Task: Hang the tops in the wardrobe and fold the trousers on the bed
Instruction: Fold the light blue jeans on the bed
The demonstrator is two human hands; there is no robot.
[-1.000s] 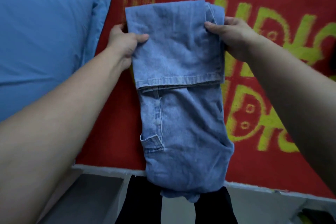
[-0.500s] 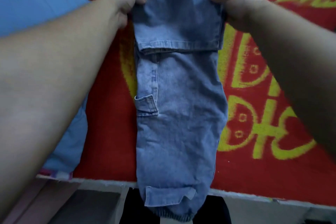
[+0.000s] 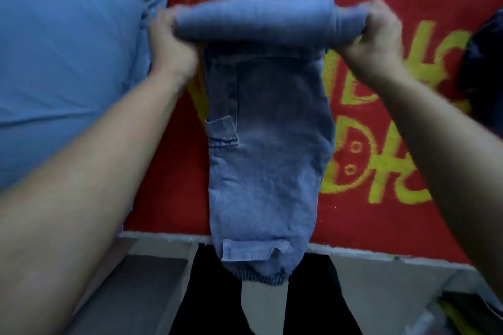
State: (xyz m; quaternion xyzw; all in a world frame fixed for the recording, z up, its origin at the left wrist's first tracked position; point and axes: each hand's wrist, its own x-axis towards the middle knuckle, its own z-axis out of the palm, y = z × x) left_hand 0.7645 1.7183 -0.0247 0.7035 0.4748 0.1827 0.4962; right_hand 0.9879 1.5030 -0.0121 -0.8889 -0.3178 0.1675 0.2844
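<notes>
A pair of light blue denim trousers [image 3: 269, 149] lies lengthwise on the bed's red cover [image 3: 168, 193], its elastic waistband hanging over the near edge. The far end is lifted into a thick, blurred fold. My left hand [image 3: 168, 43] grips the left end of that fold and my right hand [image 3: 373, 35] grips the right end, both raised a little above the cover.
A blue pillow [image 3: 62, 57] fills the left side of the bed. A dark garment [image 3: 484, 76] lies at the right edge. The cover has yellow lettering [image 3: 381, 160]. Below the bed edge are a pale floor [image 3: 381, 285] and my dark trouser legs [image 3: 212, 302].
Both hands have lifted the folded far end of the trousers and brought it toward me, so it now bulges as a roll instead of lying flat.
</notes>
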